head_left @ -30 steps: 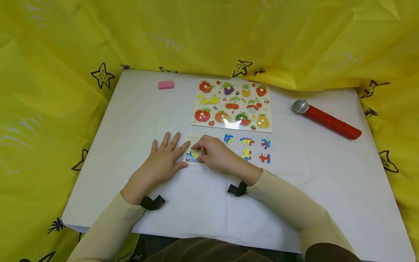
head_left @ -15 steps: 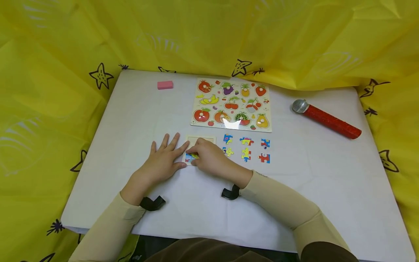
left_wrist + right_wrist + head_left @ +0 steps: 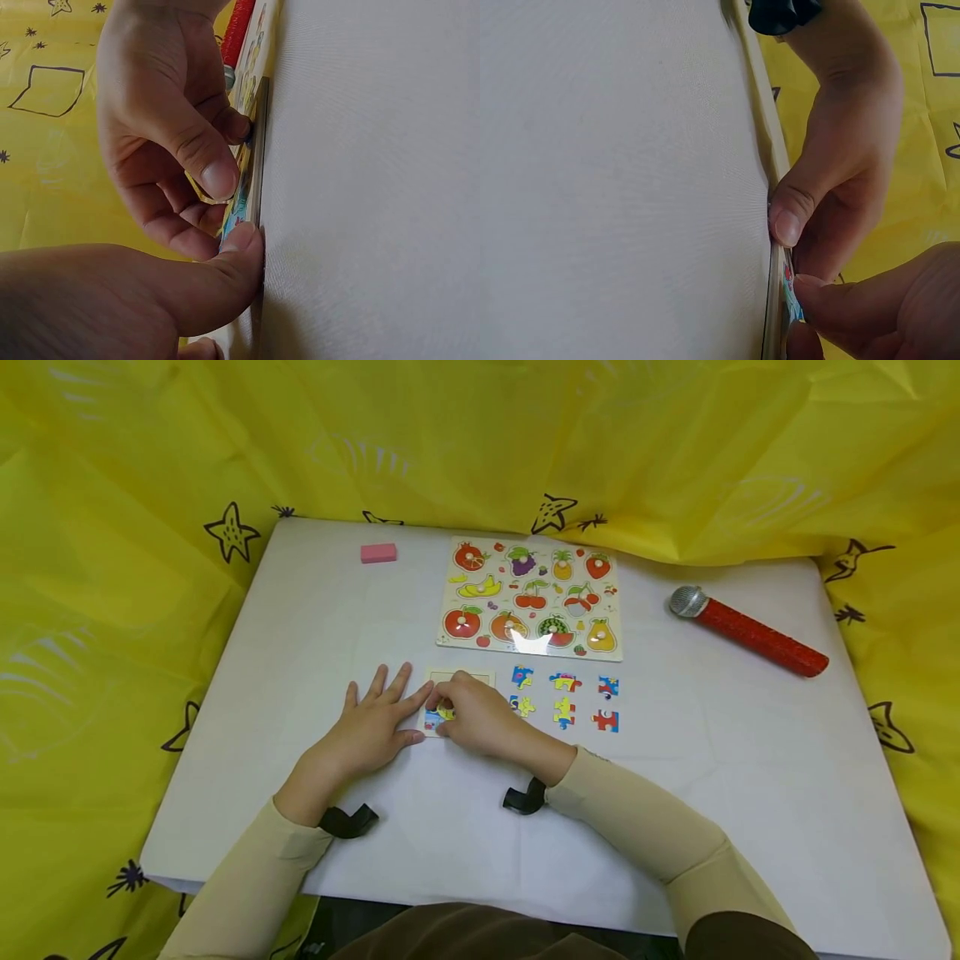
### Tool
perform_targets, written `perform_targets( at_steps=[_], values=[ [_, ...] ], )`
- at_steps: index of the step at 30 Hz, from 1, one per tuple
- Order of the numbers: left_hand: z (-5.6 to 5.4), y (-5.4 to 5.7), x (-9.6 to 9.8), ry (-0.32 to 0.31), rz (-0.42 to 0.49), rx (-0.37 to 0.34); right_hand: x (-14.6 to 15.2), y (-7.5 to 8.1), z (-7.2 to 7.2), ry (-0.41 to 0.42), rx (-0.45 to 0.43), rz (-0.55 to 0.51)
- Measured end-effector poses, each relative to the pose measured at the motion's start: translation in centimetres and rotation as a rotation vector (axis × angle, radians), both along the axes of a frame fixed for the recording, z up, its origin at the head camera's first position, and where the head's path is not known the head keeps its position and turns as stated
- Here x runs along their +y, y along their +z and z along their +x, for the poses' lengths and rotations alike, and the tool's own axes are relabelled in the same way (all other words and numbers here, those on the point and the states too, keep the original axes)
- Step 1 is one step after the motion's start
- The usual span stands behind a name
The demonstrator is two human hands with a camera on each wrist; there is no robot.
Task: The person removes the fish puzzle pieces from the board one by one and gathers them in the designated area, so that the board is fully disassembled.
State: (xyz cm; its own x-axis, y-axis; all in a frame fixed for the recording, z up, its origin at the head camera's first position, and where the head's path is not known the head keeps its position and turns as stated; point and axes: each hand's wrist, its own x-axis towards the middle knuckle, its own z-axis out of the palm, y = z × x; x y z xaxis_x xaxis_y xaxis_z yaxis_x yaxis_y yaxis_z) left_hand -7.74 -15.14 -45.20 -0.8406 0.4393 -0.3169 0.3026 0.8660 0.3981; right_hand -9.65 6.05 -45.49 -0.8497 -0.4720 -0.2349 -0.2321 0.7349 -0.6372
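Observation:
My left hand [image 3: 371, 727] lies with fingers spread on the table, its thumb and index finger against the left edge of a small wooden puzzle tray [image 3: 480, 677]. Over that tray my right hand [image 3: 483, 714] is bent, thumb and fingers pinching a yellow and blue jigsaw piece [image 3: 447, 713] at the tray's lower left. The hand hides much of the tray and the piece's outline. Seen from the left wrist, the right thumb [image 3: 217, 178] is close above the tray's printed surface. In the right wrist view the left thumb [image 3: 786, 225] presses the tray's edge.
Several loose jigsaw pieces [image 3: 565, 682] lie in two rows right of the tray. Behind is a fruit peg puzzle board [image 3: 495, 647]. A pink block [image 3: 378, 553] is at the back left, a red microphone [image 3: 757, 635] at the right. Yellow cloth [image 3: 480, 452] surrounds the white table [image 3: 712, 802].
My right hand has shifted left across the tray, uncovering its right side and a loose piece beside it. The fingers have lifted slightly lately. The left hand has stayed in place.

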Motion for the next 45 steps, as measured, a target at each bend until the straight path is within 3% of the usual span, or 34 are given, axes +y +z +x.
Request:
perform_targets(
  at_steps=[10,27,35,45],
  values=[
    [0.0,-0.1,-0.1,-0.003,0.0,0.003,0.1,-0.3,0.3,-0.037,0.051,-0.073],
    [0.0,-0.4,-0.2,-0.014,-0.004,0.015,0.6,-0.7,0.3,-0.082,0.014,-0.224],
    [0.0,-0.2,-0.1,-0.015,-0.016,0.017,1.0,-0.8,0.0,-0.097,-0.063,-0.322],
    [0.0,-0.3,-0.1,-0.02,-0.034,0.021,1.8,0.0,-0.2,-0.145,-0.251,-0.414]
  ],
)
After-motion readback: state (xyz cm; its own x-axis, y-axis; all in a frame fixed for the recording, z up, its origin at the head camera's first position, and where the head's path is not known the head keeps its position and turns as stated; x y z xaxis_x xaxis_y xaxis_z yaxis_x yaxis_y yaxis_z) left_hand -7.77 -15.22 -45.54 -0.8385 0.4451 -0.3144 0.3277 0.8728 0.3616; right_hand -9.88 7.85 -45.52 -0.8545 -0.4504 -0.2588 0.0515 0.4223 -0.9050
